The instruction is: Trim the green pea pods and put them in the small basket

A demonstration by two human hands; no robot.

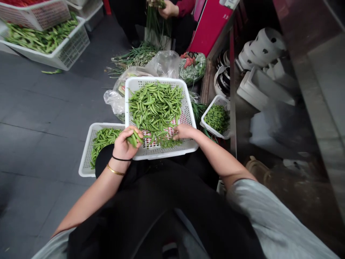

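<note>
A white perforated basket [128, 108] rests on my lap, holding a heap of green pea pods [156, 104]. Several pods [134, 138] are in my left hand [124, 144], closed around them above the basket's near left corner. Inside the basket's right side is my right hand [185, 132], its fingers bent together and pointing down. Whatever those fingers hold, if anything, is hidden. Just beside them lies a small pile of green trimmings [170, 141] along the near side. To the left, a second white basket [87, 158], partly under my leg, contains more pods [105, 139].
Another person's hand [169, 9] holds green stalks ahead, above loose scallions [137, 55]. Plastic bags [164, 63] lie behind my basket. Right of it stand a basket of leafy greens [216, 118] and a metal shelf with white containers [258, 86]. Stacked crates [67, 54] are at far left.
</note>
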